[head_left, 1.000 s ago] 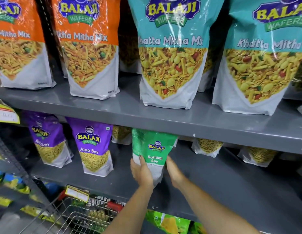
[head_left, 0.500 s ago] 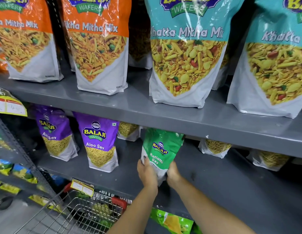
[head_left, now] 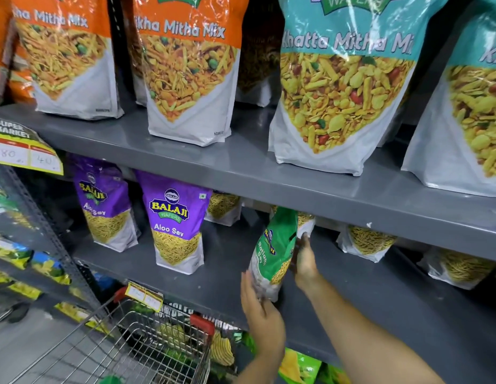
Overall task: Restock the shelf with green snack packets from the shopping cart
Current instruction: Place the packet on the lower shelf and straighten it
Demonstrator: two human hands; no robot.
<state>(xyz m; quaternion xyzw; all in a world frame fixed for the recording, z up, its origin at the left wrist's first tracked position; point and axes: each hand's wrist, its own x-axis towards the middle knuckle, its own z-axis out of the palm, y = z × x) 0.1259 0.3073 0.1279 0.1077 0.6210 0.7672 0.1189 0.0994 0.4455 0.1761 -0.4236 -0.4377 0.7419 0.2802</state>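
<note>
A green Ratlami Sev packet [head_left: 271, 250] stands tilted on the lower grey shelf [head_left: 222, 275], turned edge-on with its top leaning right under the shelf above. My left hand [head_left: 259, 306] holds its bottom left corner. My right hand [head_left: 305, 259] presses against its right side, fingers reaching up behind it. The wire shopping cart [head_left: 147, 345] sits at the bottom left with green and yellow packets [head_left: 172, 332] inside.
Two purple Aloo Sev packets [head_left: 173, 220] stand to the left on the same shelf. Yellow sev packets [head_left: 366, 242] sit further back at the right. The upper shelf [head_left: 269, 173] holds large orange and teal mix bags. A price tag [head_left: 143, 296] hangs near the cart.
The green packet has turned from facing me to edge-on and leaned right. My right hand slid up its side while my left hand dropped to its bottom corner.
</note>
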